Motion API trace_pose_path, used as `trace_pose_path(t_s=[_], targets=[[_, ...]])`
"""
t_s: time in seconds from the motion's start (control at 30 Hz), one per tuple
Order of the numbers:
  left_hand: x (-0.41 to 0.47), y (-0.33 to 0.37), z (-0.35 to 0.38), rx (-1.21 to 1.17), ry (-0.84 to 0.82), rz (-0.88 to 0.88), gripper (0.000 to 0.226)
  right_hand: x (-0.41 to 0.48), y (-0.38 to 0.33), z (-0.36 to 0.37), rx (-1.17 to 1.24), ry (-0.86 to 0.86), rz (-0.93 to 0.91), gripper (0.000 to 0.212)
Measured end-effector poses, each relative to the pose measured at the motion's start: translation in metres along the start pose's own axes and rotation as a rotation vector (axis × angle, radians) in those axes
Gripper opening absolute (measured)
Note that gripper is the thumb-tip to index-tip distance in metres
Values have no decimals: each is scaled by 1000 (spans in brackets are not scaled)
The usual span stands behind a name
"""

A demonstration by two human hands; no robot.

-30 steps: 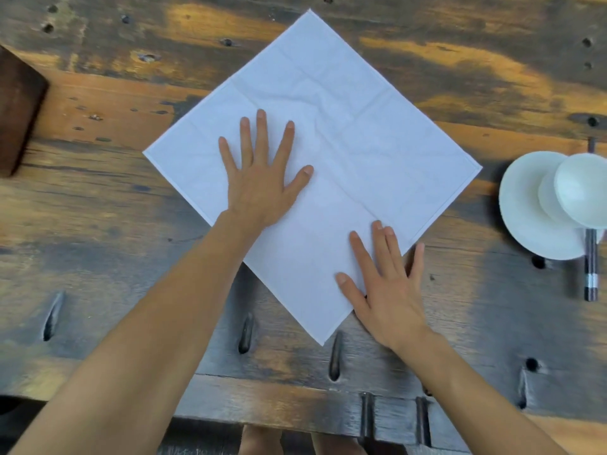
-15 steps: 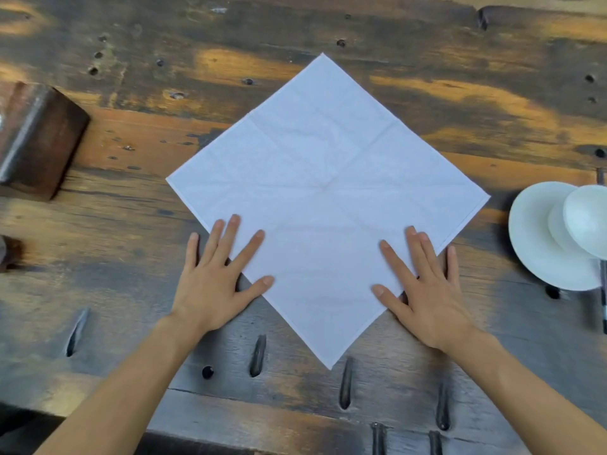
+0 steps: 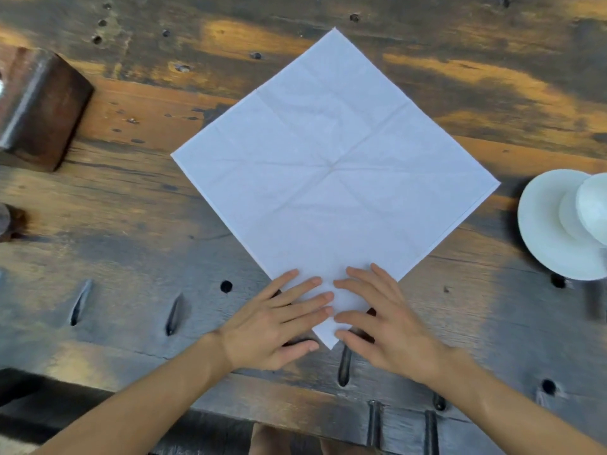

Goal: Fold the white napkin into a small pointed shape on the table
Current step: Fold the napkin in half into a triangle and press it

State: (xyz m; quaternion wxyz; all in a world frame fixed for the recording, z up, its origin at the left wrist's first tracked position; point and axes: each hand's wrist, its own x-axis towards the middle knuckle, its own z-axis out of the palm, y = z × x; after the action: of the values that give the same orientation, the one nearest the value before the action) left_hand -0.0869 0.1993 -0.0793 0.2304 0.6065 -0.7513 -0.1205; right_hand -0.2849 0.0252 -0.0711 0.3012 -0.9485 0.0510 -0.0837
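Observation:
The white napkin [image 3: 331, 165] lies flat and unfolded on the worn wooden table [image 3: 131, 205], turned as a diamond with one corner pointing at me. Creases cross at its centre. My left hand [image 3: 279, 323] and my right hand [image 3: 384, 326] rest side by side on that near corner, palms down, fingers spread, fingertips almost meeting. Neither hand pinches the cloth. The corner's tip shows between the two thumbs.
A white plate [image 3: 551, 231] with a white bowl [image 3: 591, 205] on it sits at the right edge. A dark wooden block [image 3: 42, 106] stands at the far left. Slots and round holes pierce the table near its front edge.
Both hands slid down and inward along the napkin's lower edges, from wide apart to meeting on the near corner. The napkin stayed flat.

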Motion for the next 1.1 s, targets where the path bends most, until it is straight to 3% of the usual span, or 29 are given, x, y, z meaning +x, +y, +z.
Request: trace_pose_path(t_s=[0.17,0.47,0.6,0.73,0.83,0.97,1.1], targets=[[-3,0,4,-45,41,-36,34,-1,-2,4,63,-43,-20,17],[0,-2,3,-78,122,-68,26,7,-6,10,136,42,-20,13],[8,8,3,-167,267,-240,15,24,-12,-2,269,124,136,16],[21,14,-7,-318,374,-489,14,38,-13,-22,325,115,224,35],[37,16,-22,-375,419,-627,11,48,-9,-31,303,147,231,17],[50,7,-33,-449,448,-668,15,62,-7,-42,245,233,293,11],[58,-4,-39,-369,486,-675,21,76,-2,-51,221,347,338,11]])
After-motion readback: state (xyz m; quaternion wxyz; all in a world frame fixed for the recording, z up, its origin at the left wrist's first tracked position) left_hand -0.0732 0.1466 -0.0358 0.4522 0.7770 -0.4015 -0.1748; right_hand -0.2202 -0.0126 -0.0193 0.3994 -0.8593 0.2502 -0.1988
